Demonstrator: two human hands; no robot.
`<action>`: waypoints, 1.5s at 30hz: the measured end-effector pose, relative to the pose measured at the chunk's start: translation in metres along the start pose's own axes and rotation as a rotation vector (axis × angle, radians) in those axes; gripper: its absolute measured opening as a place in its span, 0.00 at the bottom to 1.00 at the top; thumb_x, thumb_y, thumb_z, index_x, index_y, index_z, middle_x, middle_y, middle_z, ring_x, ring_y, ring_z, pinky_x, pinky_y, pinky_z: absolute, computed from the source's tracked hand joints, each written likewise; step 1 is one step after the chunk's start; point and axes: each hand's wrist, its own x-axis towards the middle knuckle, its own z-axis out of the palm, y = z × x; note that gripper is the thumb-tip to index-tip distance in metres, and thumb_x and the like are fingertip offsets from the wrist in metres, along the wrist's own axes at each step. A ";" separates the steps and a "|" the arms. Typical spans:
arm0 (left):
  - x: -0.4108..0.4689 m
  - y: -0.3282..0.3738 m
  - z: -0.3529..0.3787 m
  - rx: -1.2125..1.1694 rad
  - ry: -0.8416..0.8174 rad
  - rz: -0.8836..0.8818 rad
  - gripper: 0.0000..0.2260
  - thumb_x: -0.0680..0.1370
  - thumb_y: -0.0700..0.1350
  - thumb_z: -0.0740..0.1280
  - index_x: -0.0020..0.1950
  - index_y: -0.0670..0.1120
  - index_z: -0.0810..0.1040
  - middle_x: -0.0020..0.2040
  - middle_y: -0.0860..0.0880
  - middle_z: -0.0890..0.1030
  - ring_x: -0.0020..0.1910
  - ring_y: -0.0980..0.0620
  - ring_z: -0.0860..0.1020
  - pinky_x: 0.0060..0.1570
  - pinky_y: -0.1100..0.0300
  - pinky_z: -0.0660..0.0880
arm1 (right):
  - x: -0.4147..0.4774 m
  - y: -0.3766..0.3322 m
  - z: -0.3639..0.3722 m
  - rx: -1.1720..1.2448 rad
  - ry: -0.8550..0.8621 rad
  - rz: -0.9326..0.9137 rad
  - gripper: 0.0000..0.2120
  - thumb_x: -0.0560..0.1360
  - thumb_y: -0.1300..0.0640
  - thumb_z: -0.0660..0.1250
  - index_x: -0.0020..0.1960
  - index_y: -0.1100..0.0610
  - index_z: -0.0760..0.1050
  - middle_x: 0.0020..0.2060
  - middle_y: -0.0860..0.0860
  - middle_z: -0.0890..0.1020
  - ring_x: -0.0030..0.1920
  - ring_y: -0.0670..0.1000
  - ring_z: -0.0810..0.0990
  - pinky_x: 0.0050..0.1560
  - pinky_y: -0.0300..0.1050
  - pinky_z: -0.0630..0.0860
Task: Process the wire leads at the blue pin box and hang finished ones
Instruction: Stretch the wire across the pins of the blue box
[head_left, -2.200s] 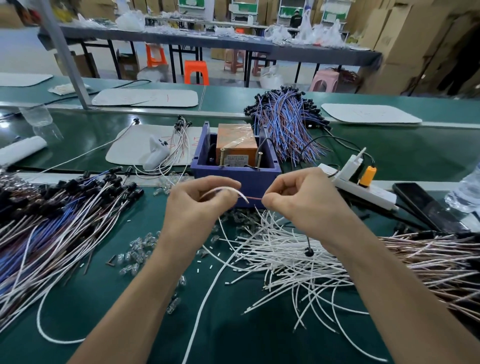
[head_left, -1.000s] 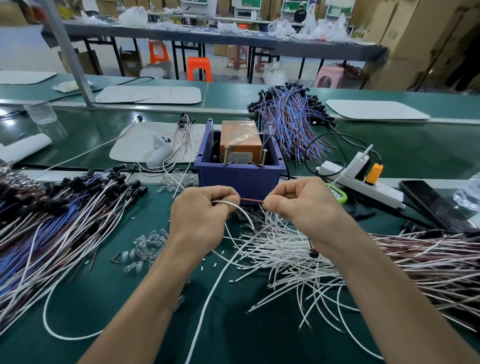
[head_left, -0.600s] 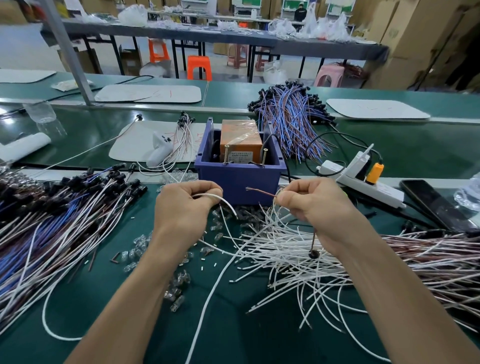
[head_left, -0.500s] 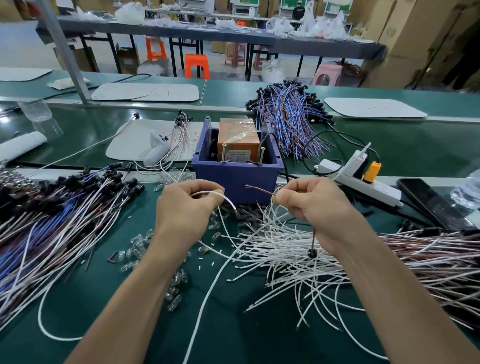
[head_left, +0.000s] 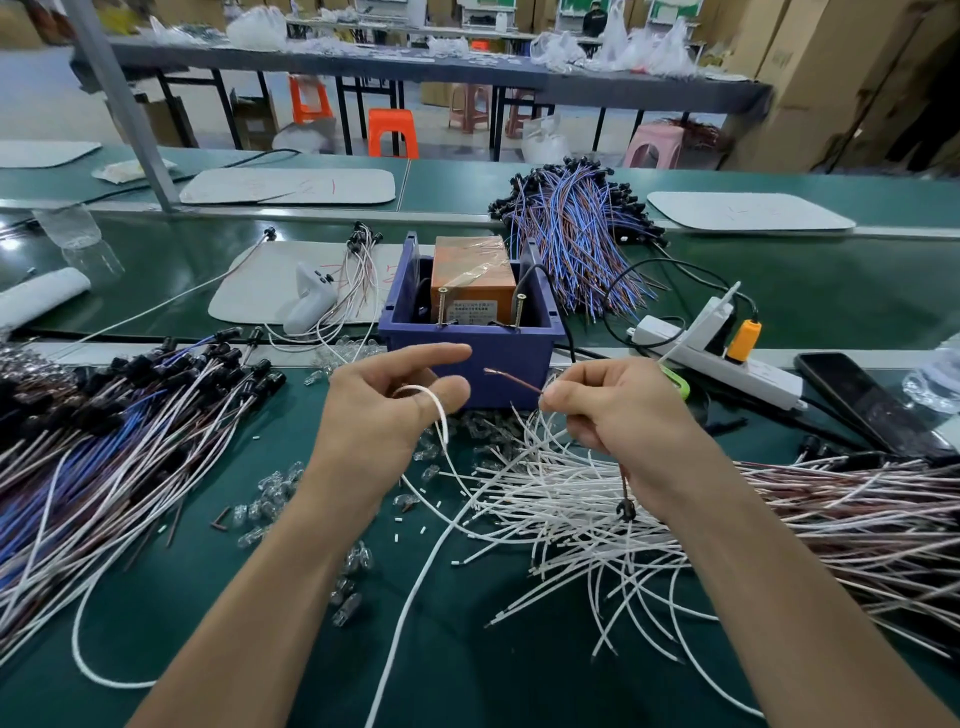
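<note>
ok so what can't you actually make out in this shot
All in the head view:
- label on the orange block: print too small to read.
- floor of the blue pin box: hidden by its front wall.
- brown wire: its run through the right hand is hidden inside the grip.
- white wire: its end is hidden behind the left hand.
- clear plastic thing: cut off by the right edge.

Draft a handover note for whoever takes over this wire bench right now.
Left hand holds a looped white wire, index finger straight.
Right hand pinches a brown lead, bare tip pointing left.
Both just in front of the blue pin box, ends apart, neither at its pins.
This pair not yet processed; hang it after, then work the loose white pile.
</note>
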 end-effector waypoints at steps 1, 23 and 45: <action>-0.001 0.000 0.001 0.028 -0.006 0.052 0.15 0.73 0.39 0.78 0.50 0.60 0.89 0.34 0.57 0.74 0.30 0.57 0.67 0.32 0.67 0.67 | 0.000 0.000 0.001 -0.032 -0.015 -0.011 0.14 0.74 0.69 0.71 0.32 0.58 0.81 0.27 0.55 0.71 0.22 0.46 0.64 0.23 0.33 0.60; 0.013 -0.007 -0.007 0.020 0.158 -0.207 0.26 0.54 0.39 0.61 0.50 0.52 0.78 0.35 0.56 0.74 0.36 0.52 0.69 0.37 0.56 0.65 | 0.034 -0.010 -0.013 -0.331 0.260 -0.240 0.10 0.76 0.56 0.73 0.36 0.52 0.82 0.22 0.47 0.72 0.24 0.47 0.63 0.24 0.38 0.63; 0.014 -0.010 -0.016 0.300 0.292 -0.033 0.09 0.75 0.49 0.77 0.39 0.64 0.86 0.37 0.58 0.86 0.40 0.54 0.84 0.47 0.57 0.80 | 0.053 -0.005 -0.009 -0.429 0.308 -0.230 0.15 0.77 0.55 0.73 0.32 0.57 0.79 0.17 0.42 0.67 0.18 0.44 0.62 0.21 0.30 0.61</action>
